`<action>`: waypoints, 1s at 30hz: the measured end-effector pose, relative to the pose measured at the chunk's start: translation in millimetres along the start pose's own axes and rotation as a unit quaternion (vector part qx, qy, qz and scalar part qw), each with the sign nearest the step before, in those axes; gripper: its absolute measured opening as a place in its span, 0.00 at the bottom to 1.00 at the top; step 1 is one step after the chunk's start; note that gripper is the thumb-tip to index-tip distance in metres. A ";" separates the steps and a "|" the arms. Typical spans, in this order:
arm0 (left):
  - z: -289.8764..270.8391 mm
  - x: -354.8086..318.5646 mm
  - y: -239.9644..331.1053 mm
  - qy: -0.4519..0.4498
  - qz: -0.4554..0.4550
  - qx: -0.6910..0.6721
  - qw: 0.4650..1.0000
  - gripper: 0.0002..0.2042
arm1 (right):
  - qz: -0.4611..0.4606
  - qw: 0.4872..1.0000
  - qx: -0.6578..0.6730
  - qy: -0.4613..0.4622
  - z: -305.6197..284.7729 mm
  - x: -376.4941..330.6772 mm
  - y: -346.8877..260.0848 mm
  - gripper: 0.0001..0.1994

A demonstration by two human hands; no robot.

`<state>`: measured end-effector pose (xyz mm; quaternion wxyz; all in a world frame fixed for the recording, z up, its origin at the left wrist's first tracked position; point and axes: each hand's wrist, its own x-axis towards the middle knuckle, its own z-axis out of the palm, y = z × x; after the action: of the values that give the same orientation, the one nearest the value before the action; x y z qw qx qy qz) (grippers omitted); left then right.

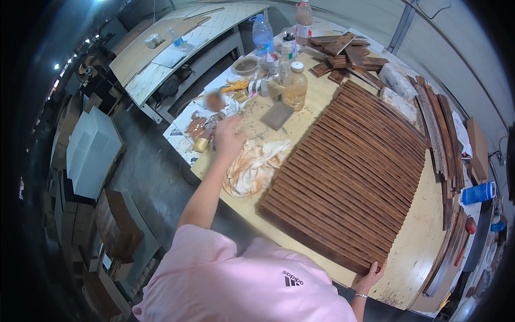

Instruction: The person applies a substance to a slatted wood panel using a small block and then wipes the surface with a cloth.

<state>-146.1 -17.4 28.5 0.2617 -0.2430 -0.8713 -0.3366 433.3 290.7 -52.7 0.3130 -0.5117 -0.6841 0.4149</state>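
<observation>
A dark brown slatted wood panel [343, 182] lies on the table, its ridges running side by side. My right hand [369, 280] grips its near right corner, with fingertips at the edge. Reaching out to the far left, my left hand [229, 137] is closed beside a sheet with brown smeared paste [199, 127]; what its fingers hold, if anything, is hidden. A small yellowish block [201, 145] lies by that hand. Just nearer is a crumpled, orange-stained white cloth [252, 169]. A flat grey-brown sanding pad [277, 115] rests between the cloth and a jar [295, 86] of amber liquid.
Beyond my left hand stand a round bowl [245, 66], tape rolls [258, 87] and a blue-tinted bottle [263, 36]. Wood offcuts [343, 56] are heaped at the back. Long strips [437, 129] and a blue container [478, 193] line the right side. Another table [177, 48] stands far left.
</observation>
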 end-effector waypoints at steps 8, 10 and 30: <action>-67.8 -69.4 -154.3 -0.004 -0.294 0.157 0.943 0.28 | 0.047 0.995 0.070 0.048 19.4 0.6 -3.7 0.29; -66.9 -67.8 -154.1 -0.029 -0.286 0.165 0.943 0.27 | 0.050 0.993 0.073 0.074 25.6 -0.6 -6.7 0.29; -44.8 -126.8 155.3 -0.360 -0.497 -0.706 0.354 0.19 | 0.025 0.997 0.054 0.053 21.5 5.0 0.1 0.27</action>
<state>54.6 21.0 49.8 -0.5598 0.0411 -0.2853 -0.7769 413.6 290.1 -62.6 0.3658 -0.5323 -0.6300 0.4312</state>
